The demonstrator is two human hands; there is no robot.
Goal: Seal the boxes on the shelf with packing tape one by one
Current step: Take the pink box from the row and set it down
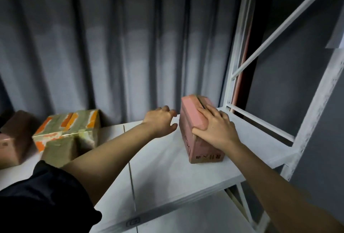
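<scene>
A small pinkish-brown cardboard box (191, 119) stands on the white shelf board (163, 162), its top flaps showing a dark slit between them. My right hand (216, 128) lies over the box's top right edge, fingers wrapped on it. Just left of the box, my left hand (161, 122) hovers with fingers spread, holding nothing and not touching the box. No packing tape roll is in view.
A taped box with orange patches (68, 130) sits at the shelf's left, on a plain brown box (59, 150). Another brown box (13, 139) is at the far left edge. The white metal shelf frame (236, 68) rises at right; a corrugated grey wall stands behind.
</scene>
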